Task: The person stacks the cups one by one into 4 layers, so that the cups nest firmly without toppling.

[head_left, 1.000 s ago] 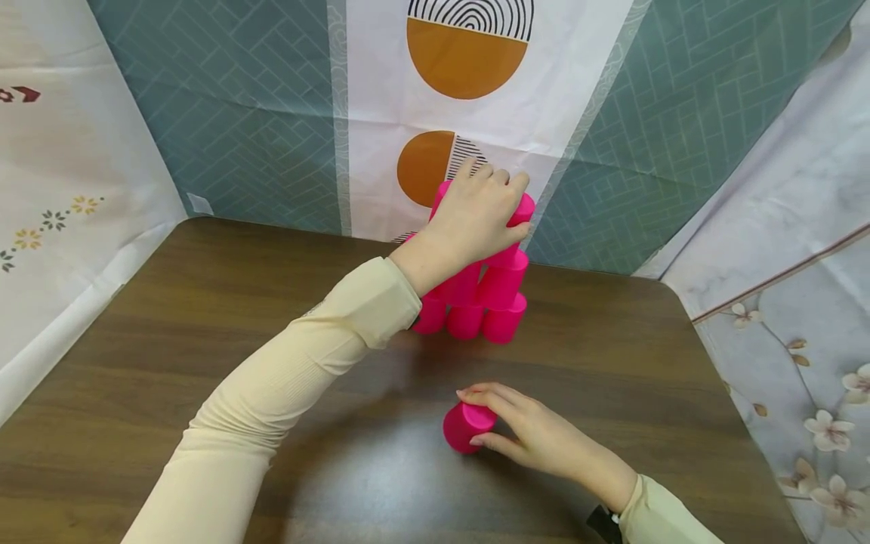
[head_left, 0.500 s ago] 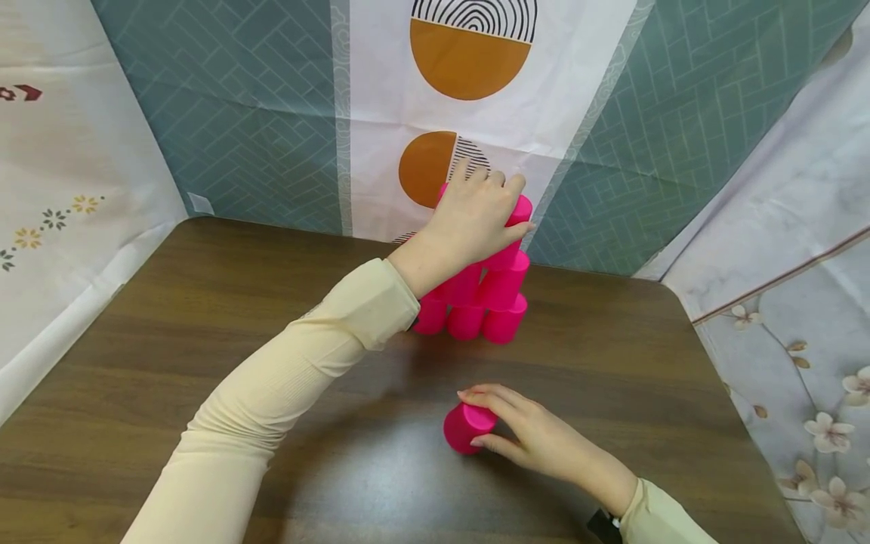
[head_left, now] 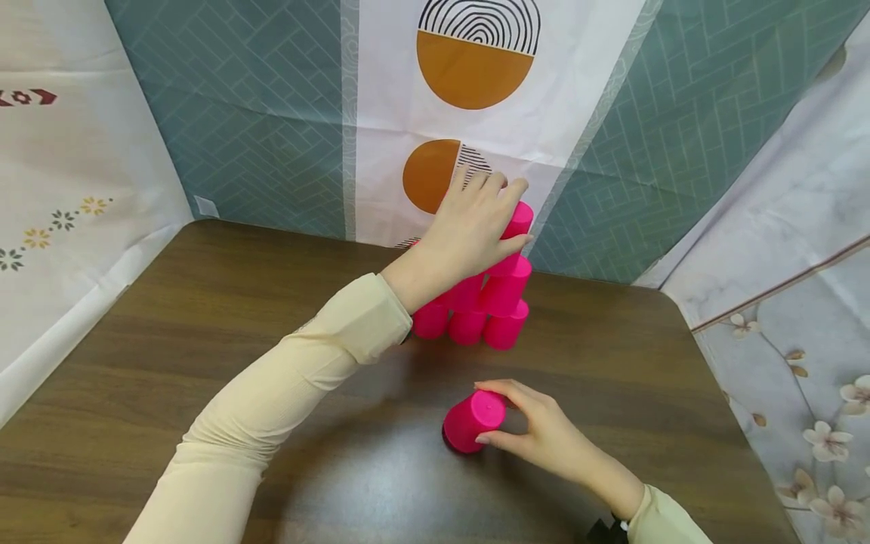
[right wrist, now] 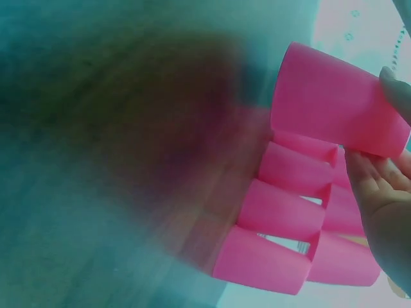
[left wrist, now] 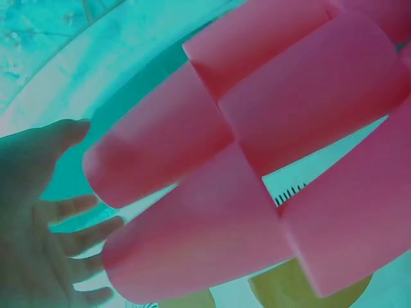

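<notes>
Pink cups stand upside down in a stacked pyramid (head_left: 506, 285) at the back of the table. My left hand (head_left: 469, 227) is at the top of it, overlapping its upper left part in the head view. In the left wrist view the thumb and spread fingers of that hand (left wrist: 48, 224) are close to the bases of the two uppermost cups (left wrist: 192, 237). Nearer the front, my right hand (head_left: 550, 434) grips a single pink cup (head_left: 469, 423) between thumb and fingers. This cup is upside down and slightly tilted, with a dark shadow under its rim.
The brown wooden table (head_left: 272, 287) ends at a teal patterned backdrop (head_left: 265, 136) right behind the pyramid. White patterned cloths hang at the left (head_left: 75, 174) and right (head_left: 768, 340). My left sleeve (head_left: 285, 385) crosses the left half of the table.
My right hand has tipped and raised its cup slightly, so more of its base shows. The left hand has drawn slightly down and left, baring more of the top right cup.
</notes>
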Demonstrator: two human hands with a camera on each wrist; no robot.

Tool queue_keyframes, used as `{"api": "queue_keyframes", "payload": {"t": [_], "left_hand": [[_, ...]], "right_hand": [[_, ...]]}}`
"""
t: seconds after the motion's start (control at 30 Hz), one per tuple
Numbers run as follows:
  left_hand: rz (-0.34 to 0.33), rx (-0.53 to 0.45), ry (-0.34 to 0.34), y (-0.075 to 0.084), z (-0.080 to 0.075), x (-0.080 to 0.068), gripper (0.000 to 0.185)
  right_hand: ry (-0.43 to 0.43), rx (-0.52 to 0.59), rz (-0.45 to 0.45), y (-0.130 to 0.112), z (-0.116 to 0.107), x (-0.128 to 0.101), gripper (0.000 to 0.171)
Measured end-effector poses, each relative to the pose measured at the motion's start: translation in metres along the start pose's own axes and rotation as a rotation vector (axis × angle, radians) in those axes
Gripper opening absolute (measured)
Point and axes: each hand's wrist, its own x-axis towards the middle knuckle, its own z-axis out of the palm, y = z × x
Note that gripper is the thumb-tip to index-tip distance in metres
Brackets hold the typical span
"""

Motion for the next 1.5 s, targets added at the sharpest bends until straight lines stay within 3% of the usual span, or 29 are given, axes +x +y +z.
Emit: {"api": "queue_keyframes", "payload": {"t": [0.1, 0.17, 0.23, 0.27, 0.33, 0.47, 0.53, 0.67, 0.97, 1.17, 1.3, 1.4, 1.5], "left_hand": [[0.141, -0.12, 0.139, 0.005, 0.004, -0.022, 0.047], [0.266, -0.248, 0.184, 0.009, 0.009, -0.044, 0.039], [0.359, -0.384, 0.147, 0.012, 0.016, -0.071, 0.036], [0.374, -0.448, 0.091, 0.013, 0.019, -0.085, 0.038], [0.334, -0.559, -0.068, 0.012, 0.024, -0.11, 0.048], [0.135, -0.707, -0.368, 0.007, 0.031, -0.144, 0.072], [0.058, -0.761, -0.44, 0.007, 0.034, -0.152, 0.079], [0.001, -0.821, -0.455, 0.015, 0.042, -0.164, 0.082], [-0.014, -0.978, -0.263, 0.027, 0.047, -0.166, 0.06], [-0.067, -1.032, -0.157, 0.023, 0.037, -0.156, 0.062], [-0.105, -1.049, -0.105, 0.019, 0.022, -0.141, 0.063], [-0.124, -1.039, 0.001, 0.014, 0.01, -0.122, 0.063], [-0.134, -1.013, 0.128, 0.007, -0.001, -0.099, 0.061]], "right_hand": [[0.032, 0.025, 0.037, -0.002, -0.004, 0.002, 0.06], [0.044, 0.019, 0.055, -0.004, -0.006, 0.003, 0.061], [0.05, 0.016, 0.072, -0.007, -0.008, 0.004, 0.061], [0.054, 0.016, 0.066, -0.007, -0.009, 0.004, 0.06], [0.065, 0.017, 0.066, -0.01, -0.012, 0.005, 0.061], [0.085, 0.031, 0.082, -0.015, -0.017, 0.007, 0.063], [0.098, 0.034, 0.087, -0.017, -0.019, 0.007, 0.063], [0.117, 0.078, 0.091, -0.022, -0.021, 0.008, 0.063], [0.218, 0.238, 0.075, -0.036, -0.025, 0.017, 0.069], [0.29, 0.27, 0.064, -0.036, -0.031, 0.024, 0.072], [0.336, 0.28, 0.035, -0.037, -0.042, 0.035, 0.068], [0.404, 0.306, -0.001, -0.04, -0.056, 0.054, 0.063], [0.461, 0.265, -0.042, -0.044, -0.072, 0.075, 0.06]]}}
